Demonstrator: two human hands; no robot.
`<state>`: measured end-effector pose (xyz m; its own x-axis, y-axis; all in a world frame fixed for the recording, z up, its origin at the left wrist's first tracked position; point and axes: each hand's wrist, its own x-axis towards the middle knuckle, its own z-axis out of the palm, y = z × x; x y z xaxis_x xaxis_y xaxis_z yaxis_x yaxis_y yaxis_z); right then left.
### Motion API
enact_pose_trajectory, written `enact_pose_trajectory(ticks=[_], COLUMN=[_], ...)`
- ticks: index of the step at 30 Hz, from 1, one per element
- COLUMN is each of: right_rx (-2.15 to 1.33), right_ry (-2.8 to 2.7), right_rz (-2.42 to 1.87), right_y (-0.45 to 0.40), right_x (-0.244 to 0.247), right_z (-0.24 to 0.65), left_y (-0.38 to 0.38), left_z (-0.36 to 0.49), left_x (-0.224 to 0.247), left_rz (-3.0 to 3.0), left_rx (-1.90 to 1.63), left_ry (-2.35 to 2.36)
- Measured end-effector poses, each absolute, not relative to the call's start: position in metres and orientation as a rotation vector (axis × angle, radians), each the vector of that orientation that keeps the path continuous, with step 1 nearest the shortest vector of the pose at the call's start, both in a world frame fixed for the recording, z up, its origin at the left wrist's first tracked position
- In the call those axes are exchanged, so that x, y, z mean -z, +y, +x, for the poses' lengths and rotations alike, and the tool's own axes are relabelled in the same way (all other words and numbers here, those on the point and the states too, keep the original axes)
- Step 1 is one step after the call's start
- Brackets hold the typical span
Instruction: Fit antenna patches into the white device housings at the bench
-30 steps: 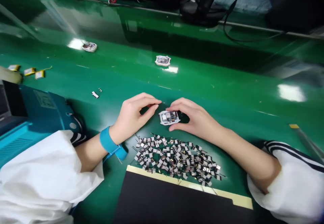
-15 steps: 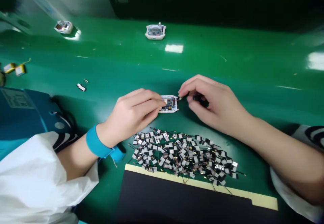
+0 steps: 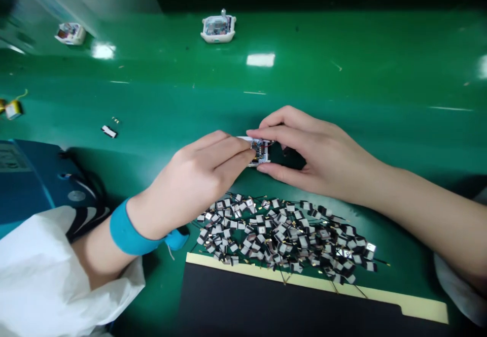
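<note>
Closer together now, your left hand and right hand both grip the small white-cased circuit board, just beyond the heap of black-and-silver wired tabs.

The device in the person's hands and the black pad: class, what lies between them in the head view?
In the head view, a heap of small wired tabs lies between the black pad and the white device held by the left hand and right hand.
</note>
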<state>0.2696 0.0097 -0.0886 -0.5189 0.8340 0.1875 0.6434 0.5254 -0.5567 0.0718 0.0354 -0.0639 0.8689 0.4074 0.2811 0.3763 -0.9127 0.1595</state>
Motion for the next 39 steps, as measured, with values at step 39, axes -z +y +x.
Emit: enact_pose_trajectory(ticks=[39], right_rx=[-0.736], right_ry=[-2.195], right_rz=[-1.36], right_y=[0.012], right_x=[0.088], right_z=[0.268], left_y=[0.025], left_z=[0.08], left_x=[0.053], left_rz=[2.848], left_rx=[-0.376], left_ry=[0.923])
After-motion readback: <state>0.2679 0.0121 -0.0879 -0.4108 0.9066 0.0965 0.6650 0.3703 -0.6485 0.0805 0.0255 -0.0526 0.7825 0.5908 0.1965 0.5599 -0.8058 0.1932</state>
